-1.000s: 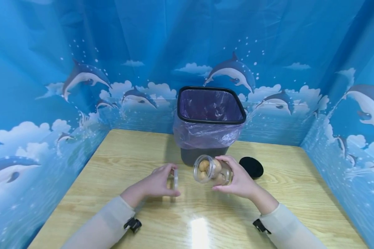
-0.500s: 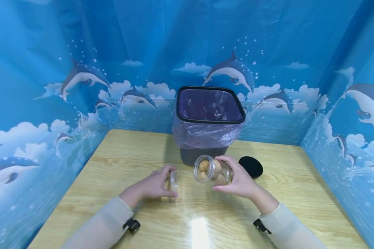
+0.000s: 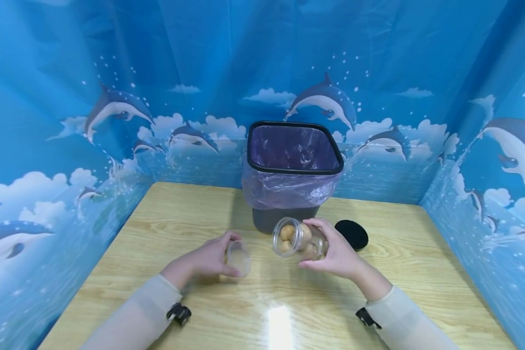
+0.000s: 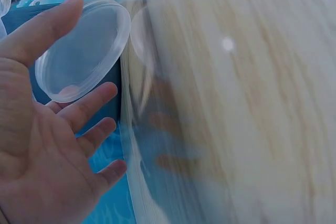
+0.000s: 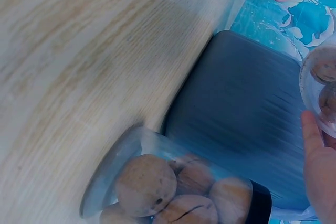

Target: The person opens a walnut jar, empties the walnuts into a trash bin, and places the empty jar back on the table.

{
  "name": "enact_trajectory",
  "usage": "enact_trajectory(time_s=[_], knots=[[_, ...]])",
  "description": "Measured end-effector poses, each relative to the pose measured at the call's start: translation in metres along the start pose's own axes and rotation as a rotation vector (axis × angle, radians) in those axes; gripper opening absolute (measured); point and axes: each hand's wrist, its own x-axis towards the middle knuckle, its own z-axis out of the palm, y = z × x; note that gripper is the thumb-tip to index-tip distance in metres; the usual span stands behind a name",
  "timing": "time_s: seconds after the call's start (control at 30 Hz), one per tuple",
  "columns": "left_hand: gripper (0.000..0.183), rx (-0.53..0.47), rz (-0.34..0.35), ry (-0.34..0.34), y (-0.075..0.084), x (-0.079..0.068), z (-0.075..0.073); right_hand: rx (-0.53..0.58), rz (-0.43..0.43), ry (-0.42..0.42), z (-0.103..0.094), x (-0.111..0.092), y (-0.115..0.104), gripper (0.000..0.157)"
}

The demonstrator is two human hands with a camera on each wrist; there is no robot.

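Observation:
My left hand (image 3: 212,256) pinches a clear round lid (image 3: 240,261) by its rim, its flat face turned towards the head camera. In the left wrist view, the thumb lies near one edge of the lid (image 4: 84,51), and the other fingers are spread. My right hand (image 3: 336,253) grips a clear jar (image 3: 317,241) tipped on its side, its uncovered mouth pointing left. Several round tan nuts (image 3: 287,232), apparently walnuts, lie inside. The right wrist view shows part of this jar (image 5: 320,88) beside the fingers. Lid and jar are apart.
Behind the hands stands a black-rimmed bin (image 3: 295,171) with a purple liner. A second jar of walnuts (image 5: 178,182) stands right of it, seen from above as a black lid (image 3: 352,235). The wooden table (image 3: 192,209) is enclosed by a blue dolphin-print curtain (image 3: 227,73).
My left hand has drifted slightly left and turned the lid from edge-on to face the head camera. The right hand and its jar have hardly moved.

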Motion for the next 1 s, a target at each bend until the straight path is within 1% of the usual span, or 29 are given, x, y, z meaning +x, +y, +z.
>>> enact_trajectory(time_s=[0.17,0.37,0.57,0.77,1.0], knots=[[0.093,0.033,0.002,0.029,-0.005,0.0,0.001,0.001,-0.004,0.004,-0.001,0.0,-0.002,0.085],[0.09,0.076,-0.002,0.063,-0.006,0.0,0.0,0.001,-0.006,0.007,-0.002,0.0,-0.002,0.085],[0.089,0.103,-0.022,0.069,-0.008,0.0,0.002,0.005,0.007,0.003,-0.002,-0.001,-0.001,0.086],[0.086,0.175,-0.032,0.069,-0.014,0.001,0.006,0.013,0.012,0.01,-0.003,-0.001,-0.001,0.085],[0.085,0.183,-0.025,0.053,-0.013,-0.001,0.004,0.002,0.004,0.014,-0.003,-0.001,-0.004,0.085]])
